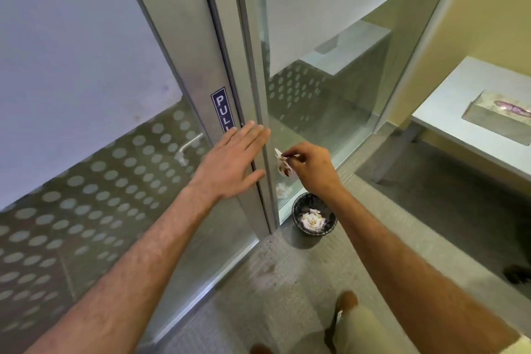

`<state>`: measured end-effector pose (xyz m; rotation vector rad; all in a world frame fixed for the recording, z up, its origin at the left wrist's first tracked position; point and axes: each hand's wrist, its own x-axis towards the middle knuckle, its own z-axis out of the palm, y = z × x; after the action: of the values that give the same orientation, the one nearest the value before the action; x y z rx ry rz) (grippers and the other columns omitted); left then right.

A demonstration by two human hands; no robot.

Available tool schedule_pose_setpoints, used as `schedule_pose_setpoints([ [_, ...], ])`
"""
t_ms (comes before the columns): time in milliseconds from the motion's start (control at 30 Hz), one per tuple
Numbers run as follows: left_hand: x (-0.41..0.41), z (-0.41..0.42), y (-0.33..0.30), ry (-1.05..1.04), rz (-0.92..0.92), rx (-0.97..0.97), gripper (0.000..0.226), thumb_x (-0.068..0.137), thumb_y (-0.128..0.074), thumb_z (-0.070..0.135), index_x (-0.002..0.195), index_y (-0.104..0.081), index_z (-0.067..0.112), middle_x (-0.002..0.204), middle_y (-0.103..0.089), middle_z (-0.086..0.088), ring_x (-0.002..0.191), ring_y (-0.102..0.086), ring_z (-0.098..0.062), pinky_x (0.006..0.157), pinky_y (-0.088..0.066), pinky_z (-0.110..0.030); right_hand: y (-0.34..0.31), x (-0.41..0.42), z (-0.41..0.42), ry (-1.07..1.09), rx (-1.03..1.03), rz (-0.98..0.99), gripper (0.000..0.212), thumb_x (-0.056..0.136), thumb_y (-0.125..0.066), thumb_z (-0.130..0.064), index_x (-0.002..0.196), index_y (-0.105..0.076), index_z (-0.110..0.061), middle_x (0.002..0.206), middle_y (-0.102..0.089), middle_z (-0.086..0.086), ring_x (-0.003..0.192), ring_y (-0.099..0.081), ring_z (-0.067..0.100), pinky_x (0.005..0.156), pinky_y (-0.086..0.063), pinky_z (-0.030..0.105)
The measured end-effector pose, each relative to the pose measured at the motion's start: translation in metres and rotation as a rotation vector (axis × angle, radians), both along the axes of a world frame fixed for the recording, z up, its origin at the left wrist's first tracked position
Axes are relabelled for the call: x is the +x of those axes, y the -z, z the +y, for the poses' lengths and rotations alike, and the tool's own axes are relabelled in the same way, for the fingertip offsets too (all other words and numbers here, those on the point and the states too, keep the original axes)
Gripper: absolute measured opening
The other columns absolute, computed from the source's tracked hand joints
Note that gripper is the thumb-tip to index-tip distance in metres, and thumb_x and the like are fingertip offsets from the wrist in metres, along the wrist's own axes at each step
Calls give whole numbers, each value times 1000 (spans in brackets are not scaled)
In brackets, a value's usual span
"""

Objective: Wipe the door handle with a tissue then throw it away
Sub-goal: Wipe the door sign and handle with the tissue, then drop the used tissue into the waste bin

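My left hand [234,161] lies flat with spread fingers on the metal door frame [198,72], just below a blue PULL sign [222,109]; it hides whatever part of the frame is under it. A lever handle [188,148] shows through the glass to the left, on the far side of the door. My right hand [311,169] pinches a crumpled white tissue [283,165] between its fingertips, close to the glass panel. Below that hand a small black bin [314,214] stands on the floor with crumpled tissues inside.
Frosted glass panels with dot patterns flank the door. A pale table [459,115] at the right holds a tissue box [500,110]. Grey carpet lies underfoot, and my legs and a shoe show at the bottom edge.
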<state>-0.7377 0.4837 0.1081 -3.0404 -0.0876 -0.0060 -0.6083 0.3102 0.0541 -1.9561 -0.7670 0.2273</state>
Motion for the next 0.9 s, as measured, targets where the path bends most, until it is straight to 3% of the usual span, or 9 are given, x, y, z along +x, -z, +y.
schedule_pose_setpoints([
  [167, 42, -40, 51, -105, 11, -220, 89, 102, -48, 58, 172, -11, 17, 179, -14, -5, 167, -9, -23, 133, -7, -39, 27, 50, -34, -63, -134, 195, 27, 83, -68, -11, 109, -75, -13, 101, -74, 1, 88, -67, 13, 76, -49, 12],
  [233, 60, -56, 82, -182, 40, -298, 88, 103, -48, 56, 173, -9, 18, 180, -11, -3, 167, -6, -21, 133, -6, -38, 50, 79, -46, -130, -187, 244, 35, 84, -69, -8, 119, -70, -12, 108, -70, 1, 94, -65, 12, 71, -44, 1],
  [367, 94, -85, 161, -384, 93, -446, 87, 104, -48, 55, 173, -6, 21, 180, -7, 0, 167, -2, -17, 133, -3, -36, 119, 148, -60, -274, -363, 199, 31, 87, -66, 0, 116, -71, -11, 105, -70, 4, 81, -63, 7, 63, -39, -4],
  [433, 108, -102, 201, -462, 143, -516, 85, 105, -50, 51, 173, -8, 21, 180, -9, 1, 167, -3, -16, 133, -4, -36, 160, 174, -68, -326, -446, 199, 27, 88, -64, 0, 112, -73, -10, 104, -74, 8, 77, -66, 6, 72, -49, 6],
  [500, 120, -115, 240, -540, 170, -586, 83, 105, -51, 48, 173, -11, 21, 180, -13, 1, 167, -7, -16, 133, -7, -37, 200, 193, -75, -364, -507, 222, 27, 89, -63, 1, 113, -72, -8, 112, -73, 13, 92, -71, 22, 89, -56, 36],
  [533, 126, -119, 258, -574, 179, -612, 82, 105, -51, 48, 173, -13, 21, 179, -14, 1, 167, -9, -17, 132, -8, -36, 219, 201, -77, -374, -528, 225, 28, 89, -64, 0, 114, -72, -8, 115, -73, 13, 98, -70, 27, 92, -54, 43],
  [900, 184, -135, 462, -735, 227, -662, 83, 105, -51, 48, 172, -13, 17, 180, -14, -2, 167, -8, -18, 132, -1, -33, 434, 244, -59, -461, -737, 154, 36, 86, -72, -12, 121, -68, -14, 115, -73, 13, 102, -68, 30, 92, -53, 40],
])
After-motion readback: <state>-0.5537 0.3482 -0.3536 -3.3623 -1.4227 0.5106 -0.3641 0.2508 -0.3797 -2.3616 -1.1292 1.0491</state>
